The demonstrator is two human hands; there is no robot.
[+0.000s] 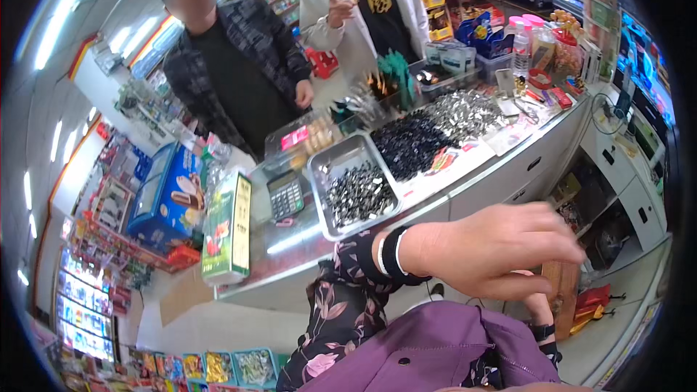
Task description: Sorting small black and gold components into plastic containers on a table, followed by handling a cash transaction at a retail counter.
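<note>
My left hand (pixel 501 247) is in the air in front of the counter, back of the hand up, fingers loosely bent and the thumb apart. It holds nothing that I can see. A floral black sleeve and a black band are on that arm. My right hand (pixel 539 308) is below and behind it, its fingers mostly hidden by the left hand. Nearest on the counter is a metal tray (pixel 348 151) with small black and silver pieces (pixel 359 196). Beyond it lie a heap of small black pieces (pixel 410 145) and a heap of silver ones (pixel 465 115).
Left of the tray are a calculator (pixel 284 196) and a green box (pixel 226 236) on the glass counter. Two people stand across it, one in a dark jacket (pixel 239 65), one in a white jacket (pixel 319 22). A wooden stool (pixel 559 294) is at my right.
</note>
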